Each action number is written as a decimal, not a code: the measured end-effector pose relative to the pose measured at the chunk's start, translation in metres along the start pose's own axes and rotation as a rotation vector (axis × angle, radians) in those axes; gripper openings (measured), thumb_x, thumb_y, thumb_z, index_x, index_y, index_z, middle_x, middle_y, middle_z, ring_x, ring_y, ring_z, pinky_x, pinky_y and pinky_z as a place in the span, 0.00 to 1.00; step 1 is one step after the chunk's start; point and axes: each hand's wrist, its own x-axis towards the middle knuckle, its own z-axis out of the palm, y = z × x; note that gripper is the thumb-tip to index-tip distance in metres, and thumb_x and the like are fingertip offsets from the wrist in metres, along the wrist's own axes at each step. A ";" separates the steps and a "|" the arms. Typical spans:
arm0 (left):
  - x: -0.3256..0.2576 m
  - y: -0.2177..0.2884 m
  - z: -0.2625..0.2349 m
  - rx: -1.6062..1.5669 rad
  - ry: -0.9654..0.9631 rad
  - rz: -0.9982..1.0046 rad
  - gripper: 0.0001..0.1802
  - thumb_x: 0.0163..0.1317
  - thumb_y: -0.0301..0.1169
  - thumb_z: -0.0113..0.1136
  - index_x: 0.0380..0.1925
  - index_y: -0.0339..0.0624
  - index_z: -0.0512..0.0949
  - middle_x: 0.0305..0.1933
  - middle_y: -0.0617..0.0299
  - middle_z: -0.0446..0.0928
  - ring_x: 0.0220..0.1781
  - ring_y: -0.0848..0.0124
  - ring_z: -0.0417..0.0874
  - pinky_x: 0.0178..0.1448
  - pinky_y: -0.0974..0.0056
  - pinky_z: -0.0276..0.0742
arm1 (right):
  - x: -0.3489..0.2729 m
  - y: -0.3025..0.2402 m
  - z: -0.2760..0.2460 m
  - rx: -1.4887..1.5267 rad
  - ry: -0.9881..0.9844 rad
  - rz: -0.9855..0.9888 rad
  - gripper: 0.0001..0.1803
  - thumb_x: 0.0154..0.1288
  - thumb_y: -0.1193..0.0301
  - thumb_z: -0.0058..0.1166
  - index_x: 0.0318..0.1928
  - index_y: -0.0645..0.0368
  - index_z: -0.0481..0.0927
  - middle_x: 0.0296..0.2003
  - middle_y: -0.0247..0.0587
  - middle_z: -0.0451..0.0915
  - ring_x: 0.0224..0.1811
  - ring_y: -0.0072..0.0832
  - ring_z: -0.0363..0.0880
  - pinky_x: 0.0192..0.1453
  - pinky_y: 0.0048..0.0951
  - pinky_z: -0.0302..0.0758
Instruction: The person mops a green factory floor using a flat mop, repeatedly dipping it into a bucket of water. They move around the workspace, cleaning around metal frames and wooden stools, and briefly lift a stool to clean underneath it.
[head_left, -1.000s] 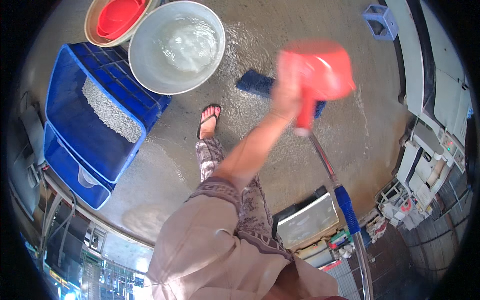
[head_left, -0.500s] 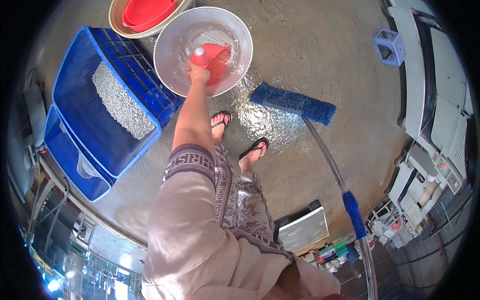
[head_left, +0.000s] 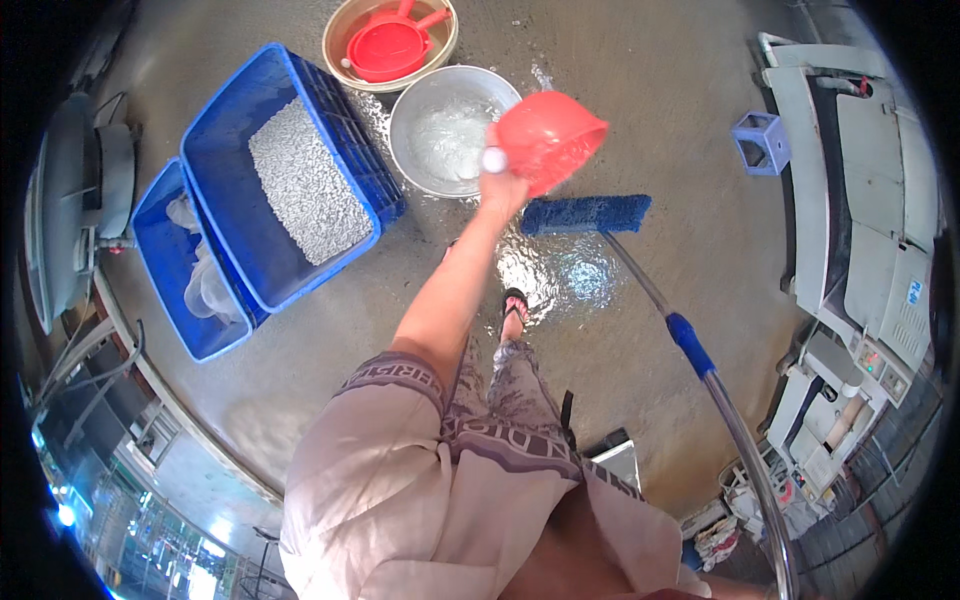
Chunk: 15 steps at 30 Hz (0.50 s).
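Observation:
My left hand (head_left: pixel 503 190) is closed round the handle of a red plastic dipper (head_left: pixel 550 135), with a white knob at its grip. The dipper is tilted just right of a round metal basin (head_left: pixel 400 135) that holds rippling water. Motion blurs the dipper, and I cannot tell whether water is leaving it. Below it, the blue fuzzy head of a mop (head_left: pixel 585 215) rests on the wet floor. The mop's metal pole slants toward the lower right, where my right forearm (head_left: pixel 735 588) reaches it. The right hand is on the pole, its fingers mostly cut off by the lower edge.
Left of the basin, a blue crate (head_left: pixel 225 150) holds white pellets, beside another blue bin (head_left: pixel 165 240) with clear plastic in it. Beyond stands a tan tub (head_left: pixel 335 45) with red dippers. A lilac stool (head_left: pixel 762 143) and pale machines (head_left: pixel 855 190) line the right side.
My left hand has lifted the red dipper out of the basin's water and swung it right, over the floor. The view has shifted, and one sandalled foot is now largely hidden behind my arm.

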 end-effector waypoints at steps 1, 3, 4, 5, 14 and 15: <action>-0.006 0.012 0.009 -0.069 0.024 0.060 0.25 0.51 0.31 0.52 0.51 0.36 0.65 0.49 0.35 0.70 0.55 0.49 0.72 0.59 0.55 0.68 | -0.001 0.001 -0.001 0.005 -0.025 -0.011 0.17 0.55 0.59 0.61 0.28 0.57 0.69 0.10 0.26 0.64 0.09 0.15 0.64 0.11 0.19 0.65; -0.014 0.016 0.035 -0.237 0.155 0.232 0.47 0.50 0.25 0.59 0.67 0.43 0.44 0.60 0.40 0.60 0.56 0.44 0.70 0.61 0.56 0.67 | 0.000 0.001 -0.005 0.025 -0.076 -0.036 0.18 0.54 0.57 0.61 0.28 0.56 0.70 0.10 0.26 0.64 0.09 0.16 0.64 0.13 0.20 0.66; -0.029 0.039 0.031 -0.214 0.127 0.178 0.47 0.50 0.25 0.60 0.67 0.47 0.44 0.61 0.39 0.58 0.57 0.43 0.69 0.60 0.54 0.68 | -0.003 0.002 -0.008 0.036 -0.093 -0.049 0.18 0.54 0.55 0.61 0.29 0.55 0.71 0.10 0.26 0.63 0.10 0.16 0.64 0.14 0.21 0.67; -0.044 0.062 0.027 -0.191 0.101 0.122 0.48 0.50 0.26 0.61 0.68 0.51 0.44 0.62 0.39 0.56 0.58 0.41 0.68 0.60 0.53 0.68 | -0.008 0.003 -0.010 0.045 -0.109 -0.064 0.19 0.54 0.54 0.61 0.29 0.55 0.72 0.10 0.26 0.63 0.10 0.16 0.63 0.15 0.22 0.67; -0.118 0.141 0.001 0.051 0.298 0.424 0.45 0.53 0.31 0.58 0.68 0.56 0.45 0.66 0.32 0.47 0.63 0.39 0.60 0.58 0.49 0.71 | -0.047 -0.007 -0.074 0.467 -0.542 -0.160 0.14 0.43 0.63 0.72 0.23 0.52 0.78 0.11 0.27 0.74 0.10 0.11 0.70 0.16 0.11 0.71; -0.120 0.143 -0.007 0.088 0.330 0.429 0.43 0.54 0.30 0.57 0.67 0.56 0.45 0.66 0.32 0.46 0.64 0.39 0.59 0.58 0.49 0.72 | -0.048 -0.007 -0.076 0.443 -0.553 -0.130 0.16 0.42 0.60 0.72 0.23 0.52 0.78 0.11 0.27 0.74 0.10 0.12 0.70 0.16 0.11 0.70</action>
